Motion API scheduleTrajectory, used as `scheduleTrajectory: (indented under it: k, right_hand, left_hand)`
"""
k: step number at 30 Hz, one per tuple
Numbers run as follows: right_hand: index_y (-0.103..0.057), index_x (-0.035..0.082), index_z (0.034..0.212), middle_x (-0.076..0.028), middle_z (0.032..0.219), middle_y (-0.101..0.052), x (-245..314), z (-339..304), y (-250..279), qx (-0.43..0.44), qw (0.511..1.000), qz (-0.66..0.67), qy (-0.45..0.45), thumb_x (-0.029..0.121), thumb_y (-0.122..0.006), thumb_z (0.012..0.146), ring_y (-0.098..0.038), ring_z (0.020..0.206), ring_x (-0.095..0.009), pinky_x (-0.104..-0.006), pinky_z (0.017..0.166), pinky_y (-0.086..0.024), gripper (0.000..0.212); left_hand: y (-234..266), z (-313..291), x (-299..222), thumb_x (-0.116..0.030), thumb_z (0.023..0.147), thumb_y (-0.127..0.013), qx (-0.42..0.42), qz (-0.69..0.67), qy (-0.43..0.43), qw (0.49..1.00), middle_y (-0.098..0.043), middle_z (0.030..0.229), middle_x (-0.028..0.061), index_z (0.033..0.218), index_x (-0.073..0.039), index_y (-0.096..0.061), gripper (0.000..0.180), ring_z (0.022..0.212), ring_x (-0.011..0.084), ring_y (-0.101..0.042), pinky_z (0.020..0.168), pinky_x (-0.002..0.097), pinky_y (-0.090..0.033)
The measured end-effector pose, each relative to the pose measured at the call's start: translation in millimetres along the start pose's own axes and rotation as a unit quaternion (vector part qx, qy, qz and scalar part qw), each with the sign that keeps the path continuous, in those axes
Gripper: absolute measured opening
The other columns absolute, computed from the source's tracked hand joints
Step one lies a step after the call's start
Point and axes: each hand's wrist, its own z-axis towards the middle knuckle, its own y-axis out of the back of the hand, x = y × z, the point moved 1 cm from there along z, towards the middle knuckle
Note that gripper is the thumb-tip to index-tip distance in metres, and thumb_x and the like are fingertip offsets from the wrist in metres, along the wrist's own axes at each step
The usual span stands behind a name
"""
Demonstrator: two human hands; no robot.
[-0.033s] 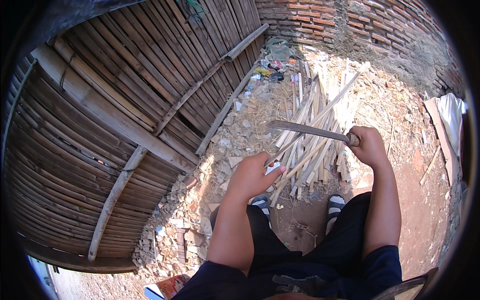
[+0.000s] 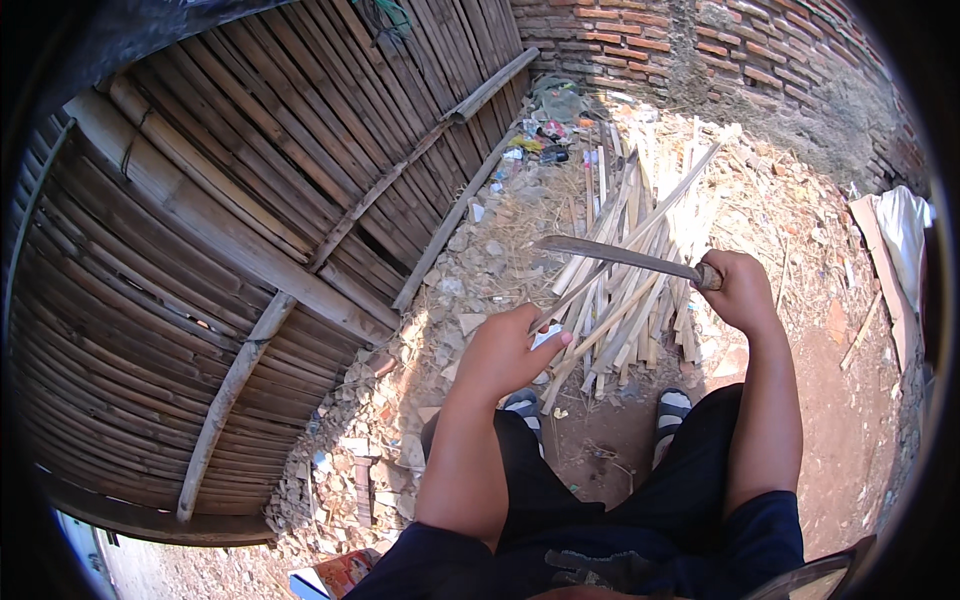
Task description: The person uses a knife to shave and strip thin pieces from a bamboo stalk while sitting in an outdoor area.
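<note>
My right hand [image 2: 742, 288] is closed round the handle of a machete [image 2: 618, 255], whose long dark blade points left above the heap of strips. In my left hand [image 2: 500, 348], the fingers are wrapped round the near end of a long bamboo strip [image 2: 672, 203], with the thumb stretched along to the right. The strip slants away to the upper right. The blade crosses it in view; whether the two touch I cannot tell. Below both hands lies a loose pile of pale bamboo strips [image 2: 640, 335], just beyond my feet.
A bamboo slat wall [image 2: 270, 150] runs along the left. At the back stands a brick wall [image 2: 745, 50]. Rubble and bits of litter [image 2: 545, 140] lie along the foot of the slat wall. On the right a white sack [image 2: 903, 235] rests by a board [image 2: 880, 275].
</note>
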Motion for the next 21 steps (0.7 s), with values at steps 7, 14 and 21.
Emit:
scheduleTrajectory:
  k: [7,14,21]
  right_hand:
    - [-0.066,-0.002,0.091,-0.016,0.070,-0.063,-36.9,6.0,2.5,-0.167,0.974,0.092,-0.123,0.017,-0.084,0.090,-0.056,0.062,-0.027,-0.0405,0.064,-0.048,0.026]
    - [-0.073,0.006,0.096,-0.019,0.086,-0.072,8.2,-1.4,4.7,-0.016,1.000,0.008,0.011,0.019,-0.082,0.086,-0.070,0.082,-0.041,-0.0487,0.074,-0.055,0.018]
    - [-0.072,0.003,0.097,-0.022,0.084,-0.072,-13.4,8.9,2.0,-0.061,0.992,0.072,-0.086,0.016,-0.081,0.089,-0.069,0.078,-0.043,-0.0461,0.072,-0.054,0.017]
  left_hand:
    - [0.6,0.0,-3.3,-0.052,0.093,-0.079,-0.025,0.021,-0.028,0.999,-0.068,0.080,0.0224,0.095,0.001,-0.068,0.054,0.076,0.0443,-0.069,0.069,0.0502,-0.053]
    - [0.3,1.5,-9.6,-0.049,0.094,-0.078,-0.033,0.045,-0.020,0.998,-0.070,0.085,0.0247,0.097,0.001,-0.068,0.052,0.081,0.0464,-0.070,0.072,0.0523,-0.054]
    - [-2.4,2.4,-7.6,-0.048,0.094,-0.078,-0.049,0.049,-0.038,0.997,-0.071,0.087,0.0244,0.097,0.001,-0.069,0.050,0.083,0.0467,-0.070,0.073,0.0528,-0.054]
